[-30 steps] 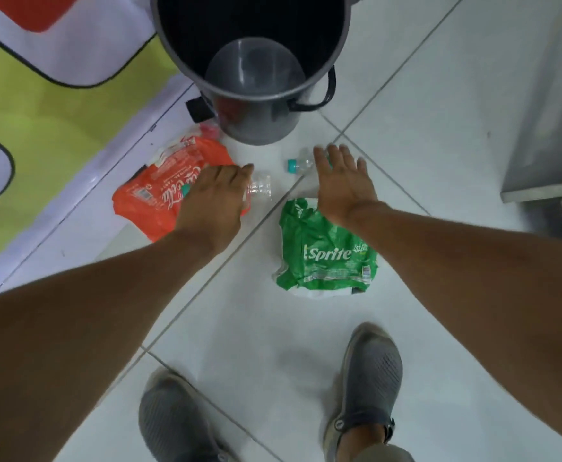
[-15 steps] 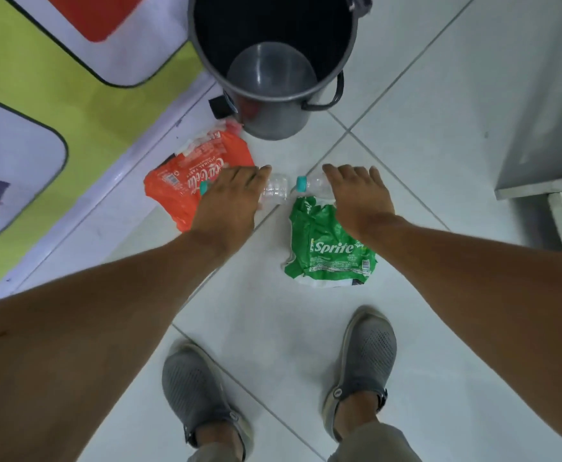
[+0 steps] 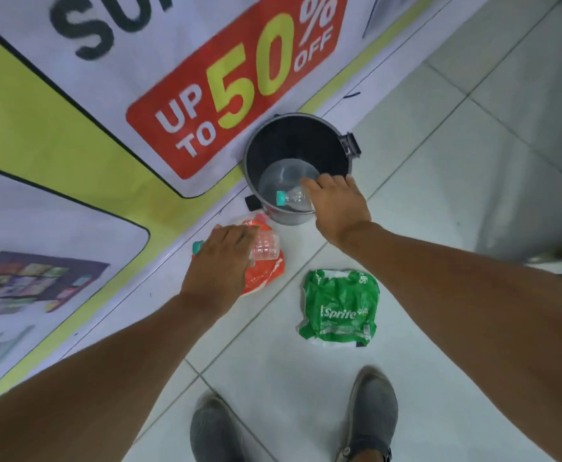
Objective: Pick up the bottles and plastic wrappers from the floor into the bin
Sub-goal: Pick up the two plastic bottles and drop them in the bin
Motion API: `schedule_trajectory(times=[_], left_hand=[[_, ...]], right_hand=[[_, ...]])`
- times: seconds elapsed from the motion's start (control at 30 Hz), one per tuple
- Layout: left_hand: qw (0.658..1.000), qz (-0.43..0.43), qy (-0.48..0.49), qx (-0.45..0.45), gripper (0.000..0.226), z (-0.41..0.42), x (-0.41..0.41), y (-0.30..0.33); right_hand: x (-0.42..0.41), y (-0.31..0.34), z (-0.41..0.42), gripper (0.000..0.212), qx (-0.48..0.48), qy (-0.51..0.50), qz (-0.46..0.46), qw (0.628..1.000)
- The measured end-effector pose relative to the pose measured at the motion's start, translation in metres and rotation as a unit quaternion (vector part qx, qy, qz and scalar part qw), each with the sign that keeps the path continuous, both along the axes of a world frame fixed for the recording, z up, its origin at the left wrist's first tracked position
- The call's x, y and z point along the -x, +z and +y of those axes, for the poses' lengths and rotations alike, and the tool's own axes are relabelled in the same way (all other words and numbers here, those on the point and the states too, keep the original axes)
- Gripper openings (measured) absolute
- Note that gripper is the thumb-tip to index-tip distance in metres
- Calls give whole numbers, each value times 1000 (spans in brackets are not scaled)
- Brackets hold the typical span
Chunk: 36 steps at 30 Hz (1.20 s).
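My right hand [image 3: 338, 208] grips a clear plastic bottle [image 3: 294, 198] with a teal cap, held over the near rim of the dark grey bin [image 3: 333, 141]. My left hand [image 3: 221, 261] grips a second clear bottle [image 3: 266, 250], its teal cap poking out at the left, above the orange Coca-Cola wrapper [image 3: 264, 275] that lies on the floor. A crumpled green Sprite wrapper [image 3: 339, 310] rests on the white tiles, between my arms.
A large banner [image 3: 112, 105] reading "UP TO 50% OFF" covers the floor to the left and behind the bin. My two grey shoes [image 3: 369, 415] stand at the bottom of the view. A grey metal surface sits at the right edge.
Both hands closed on the bottles and lifted them from the floor. My right hand carried its bottle over the bin's rim; the left rose above the orange wrapper. The view pulled back.
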<state>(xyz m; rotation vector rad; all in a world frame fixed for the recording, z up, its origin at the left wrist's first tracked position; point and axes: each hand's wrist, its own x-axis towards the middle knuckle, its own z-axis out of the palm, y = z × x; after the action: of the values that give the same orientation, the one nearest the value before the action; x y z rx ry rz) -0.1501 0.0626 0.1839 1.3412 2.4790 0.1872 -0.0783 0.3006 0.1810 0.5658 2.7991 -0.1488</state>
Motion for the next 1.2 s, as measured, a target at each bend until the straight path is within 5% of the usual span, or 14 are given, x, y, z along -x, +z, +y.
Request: schedule_trajectory(times=[0.3,0.47,0.83,1.2], left_hand=[[999,-5,1,41,68,-30,19,-16],[999,-3,-4,34,68,-24,18,-18],[997,4,-51,-49,74,81,33,-8],[998,3,-56,-37,74,162,28,-35]], right_hand=[[33,-28,3,89,13,8,-34,999],[15,-36,2,79,29,0,-26,999],[-53,-46,0,100,23,-27,-1,999],[-117,-60,29,101,52,-58,-52,996]])
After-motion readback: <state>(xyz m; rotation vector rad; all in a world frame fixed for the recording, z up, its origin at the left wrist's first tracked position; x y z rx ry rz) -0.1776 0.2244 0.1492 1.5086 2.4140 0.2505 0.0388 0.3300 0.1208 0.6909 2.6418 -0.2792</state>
